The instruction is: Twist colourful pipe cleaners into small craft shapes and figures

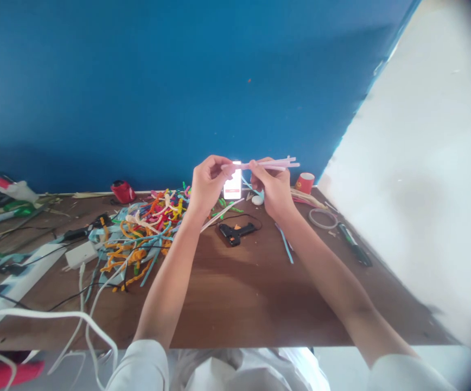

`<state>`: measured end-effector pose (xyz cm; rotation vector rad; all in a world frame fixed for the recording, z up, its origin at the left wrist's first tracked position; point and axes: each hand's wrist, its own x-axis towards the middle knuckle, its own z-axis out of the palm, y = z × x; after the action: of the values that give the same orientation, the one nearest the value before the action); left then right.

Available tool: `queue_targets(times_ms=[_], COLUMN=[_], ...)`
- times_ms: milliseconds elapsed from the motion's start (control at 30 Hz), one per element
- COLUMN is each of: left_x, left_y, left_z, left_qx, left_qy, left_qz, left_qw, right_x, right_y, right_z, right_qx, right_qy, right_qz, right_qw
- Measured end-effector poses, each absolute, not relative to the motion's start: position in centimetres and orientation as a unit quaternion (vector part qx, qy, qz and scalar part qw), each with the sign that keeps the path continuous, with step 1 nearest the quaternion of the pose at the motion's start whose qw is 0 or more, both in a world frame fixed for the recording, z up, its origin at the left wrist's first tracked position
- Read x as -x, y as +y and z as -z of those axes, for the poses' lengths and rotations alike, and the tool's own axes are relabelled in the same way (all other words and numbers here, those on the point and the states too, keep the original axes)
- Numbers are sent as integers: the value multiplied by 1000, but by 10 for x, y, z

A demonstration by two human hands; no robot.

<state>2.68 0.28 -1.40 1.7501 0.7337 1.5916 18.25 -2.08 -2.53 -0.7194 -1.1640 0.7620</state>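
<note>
Pale pink pipe cleaners (pixel 278 163) stretch sideways between my hands, held up in front of a lit phone (pixel 232 187). My left hand (pixel 211 182) pinches their left end between thumb and fingers. Farther right, my right hand (pixel 271 187) is closed around the bundle, and several loose ends stick out past it. Below the hands lies a black hot glue gun (pixel 236 233) on the brown table (pixel 235 304). Light blue strips (pixel 285 244) rest under my right forearm.
A tangled heap of coloured pipe cleaners (pixel 146 228) covers the table's left half. Beside it are a white charger (pixel 81 254), cables and a power strip (pixel 27 282). Toward the right sit a red tape roll (pixel 305 182), a ring (pixel 323 218) and a marker (pixel 354 244). A blue wall (pixel 219 81) rises behind.
</note>
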Motion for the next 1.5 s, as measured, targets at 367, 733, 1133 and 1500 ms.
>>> queue_targets(times_ms=[367, 733, 1133, 1500], left_x=[-15, -5, -28, -40], left_y=[20, 31, 10, 2], left_z=[18, 20, 19, 24], left_qx=[-545, -571, -655, -662], left_qy=[256, 294, 253, 259], left_qz=[-732, -711, -621, -593], left_qw=[320, 286, 348, 378], right_x=[-210, -231, -203, -202], right_y=[-28, -11, -32, -26], right_z=[11, 13, 8, 12], right_qx=[318, 407, 362, 370], right_qy=[-817, -757, -766, -759], right_qz=[-144, 6, -101, -101], right_qw=[459, 511, 522, 527])
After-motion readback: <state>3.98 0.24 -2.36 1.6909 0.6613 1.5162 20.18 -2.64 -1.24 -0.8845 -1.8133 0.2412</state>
